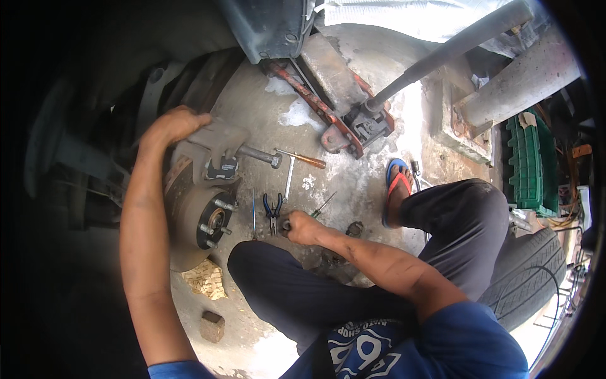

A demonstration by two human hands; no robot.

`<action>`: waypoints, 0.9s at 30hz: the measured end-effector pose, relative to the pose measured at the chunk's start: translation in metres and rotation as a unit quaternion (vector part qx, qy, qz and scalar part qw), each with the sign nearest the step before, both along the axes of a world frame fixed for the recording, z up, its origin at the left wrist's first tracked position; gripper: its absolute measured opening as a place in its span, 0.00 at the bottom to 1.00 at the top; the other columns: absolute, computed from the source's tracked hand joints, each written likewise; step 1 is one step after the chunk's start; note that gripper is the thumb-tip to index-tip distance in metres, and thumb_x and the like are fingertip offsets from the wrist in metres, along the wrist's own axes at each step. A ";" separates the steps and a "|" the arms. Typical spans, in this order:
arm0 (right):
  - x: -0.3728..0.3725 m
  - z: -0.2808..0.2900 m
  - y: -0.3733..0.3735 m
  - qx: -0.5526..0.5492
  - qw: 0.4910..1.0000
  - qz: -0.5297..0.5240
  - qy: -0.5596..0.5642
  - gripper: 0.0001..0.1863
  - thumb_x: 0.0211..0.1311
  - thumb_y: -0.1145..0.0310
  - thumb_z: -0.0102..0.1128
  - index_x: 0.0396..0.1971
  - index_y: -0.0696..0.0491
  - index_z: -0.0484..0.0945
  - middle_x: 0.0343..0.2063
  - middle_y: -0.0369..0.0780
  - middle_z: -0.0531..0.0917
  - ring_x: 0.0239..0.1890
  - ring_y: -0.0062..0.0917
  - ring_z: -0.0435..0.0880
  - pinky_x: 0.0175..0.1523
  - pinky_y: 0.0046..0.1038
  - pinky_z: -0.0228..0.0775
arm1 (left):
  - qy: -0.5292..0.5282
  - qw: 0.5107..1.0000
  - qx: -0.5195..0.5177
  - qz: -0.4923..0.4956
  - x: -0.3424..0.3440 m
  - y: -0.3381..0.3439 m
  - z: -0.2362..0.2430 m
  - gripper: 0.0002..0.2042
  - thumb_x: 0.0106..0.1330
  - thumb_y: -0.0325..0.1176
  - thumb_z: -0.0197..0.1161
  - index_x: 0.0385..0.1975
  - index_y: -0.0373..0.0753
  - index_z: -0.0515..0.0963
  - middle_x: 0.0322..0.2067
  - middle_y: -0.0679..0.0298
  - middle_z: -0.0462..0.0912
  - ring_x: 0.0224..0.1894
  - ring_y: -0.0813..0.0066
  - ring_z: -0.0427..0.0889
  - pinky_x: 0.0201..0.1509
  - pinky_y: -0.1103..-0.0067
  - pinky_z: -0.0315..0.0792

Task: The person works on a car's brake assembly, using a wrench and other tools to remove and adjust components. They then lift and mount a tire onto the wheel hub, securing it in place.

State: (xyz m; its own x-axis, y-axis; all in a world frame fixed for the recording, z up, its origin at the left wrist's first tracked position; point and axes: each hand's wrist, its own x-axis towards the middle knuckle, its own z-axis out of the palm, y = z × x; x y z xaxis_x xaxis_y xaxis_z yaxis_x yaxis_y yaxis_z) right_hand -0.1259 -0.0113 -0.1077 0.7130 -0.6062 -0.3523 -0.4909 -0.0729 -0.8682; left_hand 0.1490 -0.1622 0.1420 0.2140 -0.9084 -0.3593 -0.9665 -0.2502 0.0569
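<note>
At the upper left, my left hand (180,123) is wrapped over the back of a brake caliper (221,136). A thick metal rod with a hex end (260,155) juts from the caliper to the right. Below it sit a dark brake pad (221,169) and a rusty brake disc (183,218), whose hub (216,219) bears several studs. My right hand (302,228), closed low over the floor, grips a dark round-ended item I cannot make out. Close by lie pliers (273,211), a spanner (290,179), a thin rod (254,215), an amber-handled screwdriver (309,160) and a green-handled one (322,208).
A red floor jack (341,129) with a long grey handle (442,60) stands ahead. To the right are a concrete-based post (524,79), a green crate (527,167) and a tyre (533,271). Cardboard (205,278) and a small block (212,326) lie at lower left.
</note>
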 end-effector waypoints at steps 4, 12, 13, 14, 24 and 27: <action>-0.021 -0.053 0.009 -0.010 0.978 0.088 0.188 0.15 0.57 0.63 0.68 0.41 0.56 0.85 0.39 0.52 0.86 0.47 0.45 0.85 0.53 0.37 0.78 | -0.057 0.992 0.030 -0.113 -0.024 -0.034 -0.023 0.30 0.67 0.55 0.58 0.60 0.37 0.80 0.62 0.49 0.78 0.67 0.53 0.74 0.73 0.66 0.65; 0.003 0.034 -0.101 0.369 0.850 -0.276 -0.255 0.46 0.75 0.33 0.35 0.65 0.66 0.67 0.53 0.56 0.79 0.56 0.46 0.82 0.63 0.53 0.75 | -0.121 0.953 0.272 -0.055 -0.069 -0.054 -0.038 0.40 0.60 0.71 0.61 0.58 0.39 0.82 0.61 0.51 0.80 0.64 0.56 0.79 0.67 0.68 0.71; 0.003 0.055 -0.111 0.365 0.861 -0.254 -0.246 0.45 0.76 0.33 0.36 0.64 0.66 0.68 0.50 0.54 0.80 0.53 0.43 0.83 0.60 0.53 0.78 | -0.120 0.954 0.266 -0.072 -0.072 -0.058 -0.041 0.40 0.60 0.71 0.61 0.58 0.40 0.82 0.61 0.51 0.80 0.64 0.55 0.79 0.67 0.68 0.71; 0.007 0.072 -0.116 0.365 0.870 -0.229 -0.238 0.44 0.76 0.34 0.37 0.63 0.65 0.69 0.46 0.51 0.80 0.50 0.41 0.84 0.57 0.52 0.80 | -0.121 0.954 0.261 -0.085 -0.070 -0.059 -0.043 0.39 0.61 0.70 0.61 0.58 0.40 0.82 0.61 0.52 0.80 0.63 0.55 0.79 0.67 0.67 0.71; 0.015 0.134 -0.148 0.447 0.812 -0.159 -0.340 0.25 0.72 0.47 0.60 0.52 0.55 0.80 0.28 0.29 0.75 0.22 0.12 0.68 0.32 0.24 0.73 | -0.037 0.987 0.107 -0.116 -0.053 -0.064 0.002 0.38 0.64 0.71 0.54 0.59 0.44 0.82 0.65 0.53 0.76 0.66 0.54 0.75 0.69 0.66 0.68; 0.015 0.134 -0.168 0.321 0.904 -0.108 -0.263 0.23 0.69 0.55 0.64 0.49 0.61 0.81 0.22 0.31 0.78 0.22 0.19 0.76 0.29 0.26 0.74 | -0.036 0.988 0.085 -0.127 -0.051 -0.062 0.012 0.39 0.64 0.72 0.53 0.58 0.43 0.82 0.66 0.53 0.75 0.68 0.55 0.72 0.71 0.65 0.66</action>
